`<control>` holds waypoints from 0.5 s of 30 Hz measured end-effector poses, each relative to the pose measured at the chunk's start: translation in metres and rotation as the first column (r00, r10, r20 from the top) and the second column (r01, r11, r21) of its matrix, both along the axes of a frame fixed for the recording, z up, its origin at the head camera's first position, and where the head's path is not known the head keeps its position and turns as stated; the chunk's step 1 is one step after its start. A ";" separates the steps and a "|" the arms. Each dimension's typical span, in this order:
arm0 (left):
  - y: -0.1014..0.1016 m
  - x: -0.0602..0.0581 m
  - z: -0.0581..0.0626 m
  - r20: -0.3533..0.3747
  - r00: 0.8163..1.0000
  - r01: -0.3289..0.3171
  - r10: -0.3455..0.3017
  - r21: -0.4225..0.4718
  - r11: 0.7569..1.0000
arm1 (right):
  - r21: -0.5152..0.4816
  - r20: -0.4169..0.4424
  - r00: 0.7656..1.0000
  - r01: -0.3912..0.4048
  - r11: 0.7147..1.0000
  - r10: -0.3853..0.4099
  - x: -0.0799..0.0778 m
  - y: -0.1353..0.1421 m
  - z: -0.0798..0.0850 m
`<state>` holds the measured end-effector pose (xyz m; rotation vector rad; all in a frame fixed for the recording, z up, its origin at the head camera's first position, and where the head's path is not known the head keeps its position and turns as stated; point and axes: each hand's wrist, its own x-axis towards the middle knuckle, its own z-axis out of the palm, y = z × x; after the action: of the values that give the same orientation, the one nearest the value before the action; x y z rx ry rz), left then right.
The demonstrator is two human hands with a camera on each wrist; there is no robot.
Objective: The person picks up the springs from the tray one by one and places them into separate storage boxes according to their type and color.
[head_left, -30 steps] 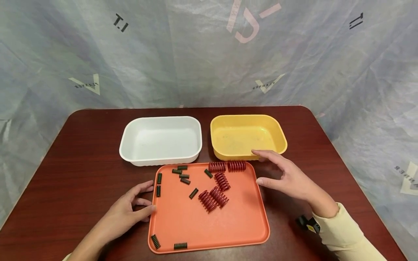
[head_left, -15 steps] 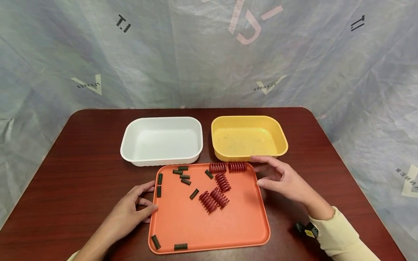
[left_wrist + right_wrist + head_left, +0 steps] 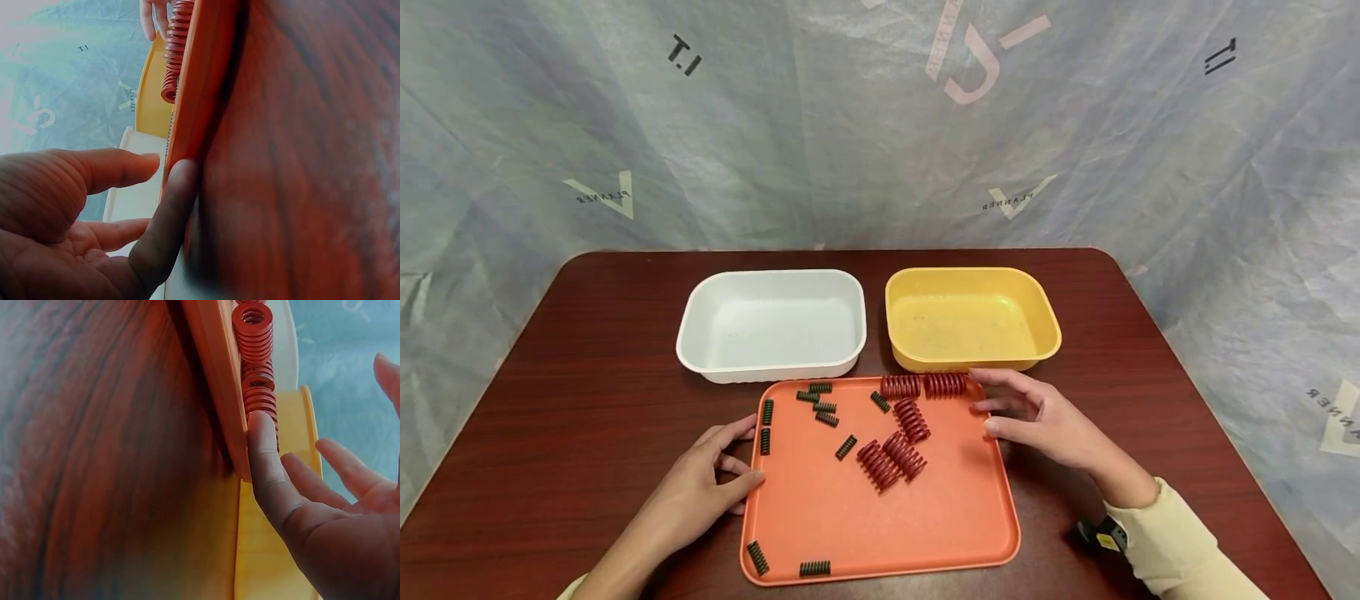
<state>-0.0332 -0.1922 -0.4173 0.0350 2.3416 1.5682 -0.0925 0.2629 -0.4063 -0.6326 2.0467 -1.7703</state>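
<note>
At its left side, an orange tray (image 3: 940,517) meets my left hand (image 3: 696,483), whose thumb tip lies over the rim. In the left wrist view one finger (image 3: 181,178) touches the tray's outer wall. My right hand (image 3: 1048,417) is spread loosely over the tray's far right edge, fingertips close to a thick red spring (image 3: 945,385). In the right wrist view one finger (image 3: 261,434) overlaps the tray's edge beside the red springs. More red springs (image 3: 904,454) lie mid-tray. Small dark green springs (image 3: 825,407) are scattered over its left half and along its edges.
Behind the tray stand a white bin (image 3: 771,325) on the left and a yellow bin (image 3: 973,321) on the right. The dark red wooden table (image 3: 587,350) carries everything. A grey sheet (image 3: 850,125) hangs behind it.
My right hand has come slightly down and left, from beside the yellow bin's front to over the tray's corner. My left thumb has edged onto the tray's rim. The springs have stayed put.
</note>
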 end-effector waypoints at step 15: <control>0.000 0.001 0.001 0.011 1.000 -0.004 0.003 0.019 1.000 | 0.115 0.043 0.999 -0.012 0.993 0.007 -0.007 -0.009 0.004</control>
<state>-0.0325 -0.1919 -0.4167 0.0264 2.3192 1.5887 -0.0998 0.2535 -0.4018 -0.5649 2.0960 -1.6329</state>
